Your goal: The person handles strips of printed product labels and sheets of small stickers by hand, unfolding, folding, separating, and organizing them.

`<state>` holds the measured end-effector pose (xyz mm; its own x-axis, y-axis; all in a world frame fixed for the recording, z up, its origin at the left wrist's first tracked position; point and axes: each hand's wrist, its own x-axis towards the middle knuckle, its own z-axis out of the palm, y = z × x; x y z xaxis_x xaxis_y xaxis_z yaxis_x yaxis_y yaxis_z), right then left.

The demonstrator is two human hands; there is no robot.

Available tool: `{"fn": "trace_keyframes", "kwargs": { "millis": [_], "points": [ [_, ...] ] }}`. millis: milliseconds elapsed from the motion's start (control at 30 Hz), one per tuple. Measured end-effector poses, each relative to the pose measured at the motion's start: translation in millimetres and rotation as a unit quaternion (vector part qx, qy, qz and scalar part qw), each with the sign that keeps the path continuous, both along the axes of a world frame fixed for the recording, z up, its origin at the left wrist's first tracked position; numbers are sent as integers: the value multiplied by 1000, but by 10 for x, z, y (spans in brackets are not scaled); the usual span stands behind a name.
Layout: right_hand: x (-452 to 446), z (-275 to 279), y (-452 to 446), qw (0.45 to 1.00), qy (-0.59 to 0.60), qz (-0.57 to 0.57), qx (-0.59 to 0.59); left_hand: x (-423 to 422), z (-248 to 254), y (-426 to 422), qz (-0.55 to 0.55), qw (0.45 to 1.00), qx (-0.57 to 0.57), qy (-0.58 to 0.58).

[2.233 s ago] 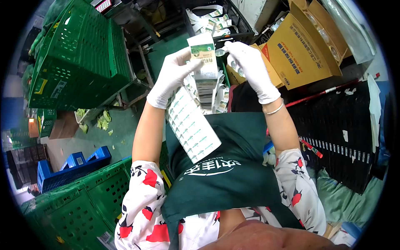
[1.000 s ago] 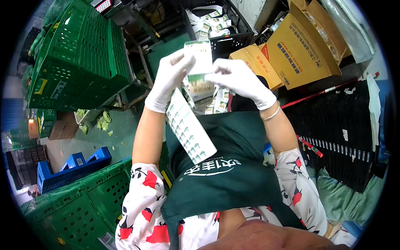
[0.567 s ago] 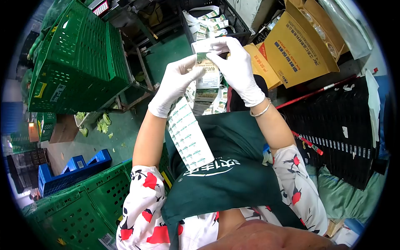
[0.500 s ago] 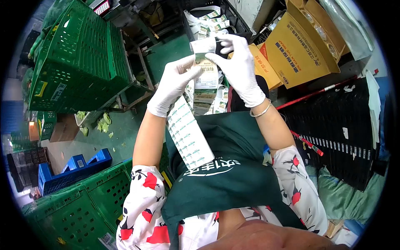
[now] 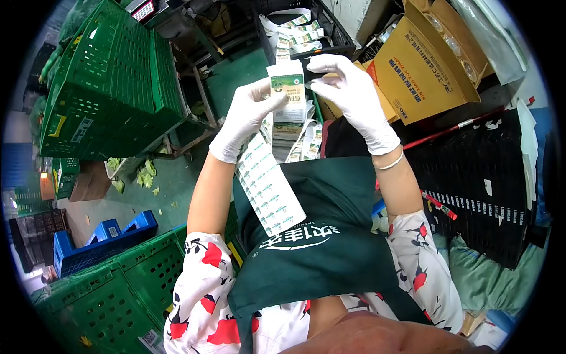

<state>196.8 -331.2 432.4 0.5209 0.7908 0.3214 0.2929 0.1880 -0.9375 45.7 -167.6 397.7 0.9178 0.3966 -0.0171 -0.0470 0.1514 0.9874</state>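
My left hand, in a white glove, pinches a strip of printed labels with green and white panels. A sheet of small green-and-white stickers hangs from the same hand across the dark green apron. My right hand, gloved too, is just right of the strip's upper end, its thumb and forefinger apart. I cannot make out whether anything tiny clings to its fingertips. Below the hands, more of the label strip lies in folds, partly hidden by the left hand and the upper labels.
A black crate ahead holds more label strips. Green crates stack at left, with a blue pallet lower down. At right are a yellow cardboard box and stacked black crates. Leaf scraps lie on the floor.
My right hand has let go of the label strip and moved slightly right, away from it. My left hand still holds the strip and the sticker sheet in nearly the same place.
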Motion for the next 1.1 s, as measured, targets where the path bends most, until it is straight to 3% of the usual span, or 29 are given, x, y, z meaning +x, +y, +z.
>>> {"fn": "trace_keyframes", "kwargs": {
  "millis": [200,300,400,467,533,633,667,800,867,967,1100],
  "points": [
    [-123,-62,242,990,-137,-41,-22,11,71,-88,-23,999,14,18],
    [-121,-76,242,883,-415,-217,-40,-18,53,-24,-14,1000,9,9],
    [50,-146,211,911,-275,-278,-132,-19,84,-19,48,999,23,4],
    [-14,-84,78,977,-87,-139,-137,25,61,102,130,987,92,10],
    [-213,6,-80,981,-22,14,-191,72,9,215,226,954,193,-32],
    [-481,-60,-244,968,-73,95,-222,102,44,247,299,929,208,-58],
    [-532,-73,-240,961,-20,82,-264,86,90,241,305,934,176,-55],
    [-464,-212,-242,978,112,40,-171,-19,214,189,323,940,52,-96],
    [-477,-218,-245,977,124,41,-170,-64,142,208,348,926,81,-118],
    [-556,-304,-226,982,107,34,-149,20,112,126,400,881,97,-233],
    [-638,-327,-294,987,-10,-1,-161,48,154,129,432,860,139,-232]
  ]
}}
